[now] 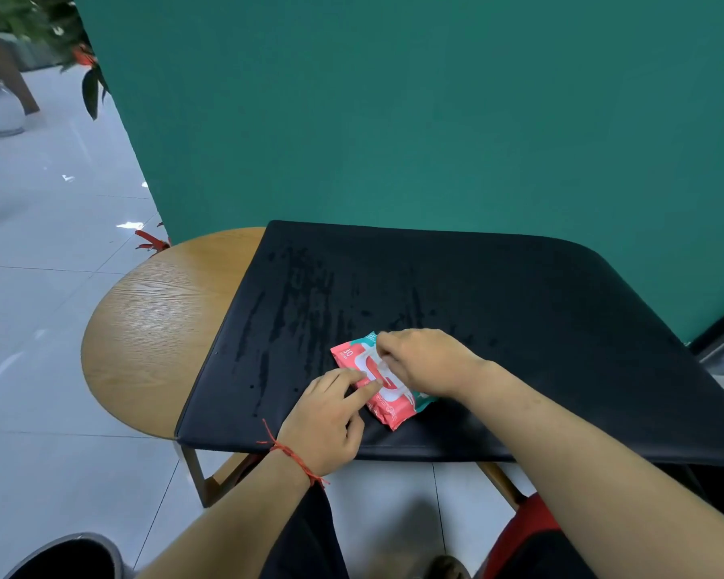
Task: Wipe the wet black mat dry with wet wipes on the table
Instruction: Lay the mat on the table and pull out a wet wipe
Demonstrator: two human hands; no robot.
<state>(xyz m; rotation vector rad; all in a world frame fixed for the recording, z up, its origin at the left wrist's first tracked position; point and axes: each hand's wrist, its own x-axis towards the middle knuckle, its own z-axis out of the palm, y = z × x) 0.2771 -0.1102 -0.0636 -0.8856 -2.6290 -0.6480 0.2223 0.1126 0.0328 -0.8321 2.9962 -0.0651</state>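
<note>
A: While the pink plastic pack of wet wipes (389, 411) lies on the wet black mat (519, 328), near its front edge, on the round wooden table (155, 311), where are the hands?

B: The left hand (322, 420) presses it with a straight finger; the right hand (429, 361) pinches its white flap (363, 362).

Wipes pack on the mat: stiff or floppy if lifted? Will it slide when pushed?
Probably floppy: the wipes pack looks like a soft film pouch, flat and rumpled. Likely light and apt to shift, since the left hand presses it down while the right hand pinches its flap. May slide easily where the mat shows wet streaks.
</note>
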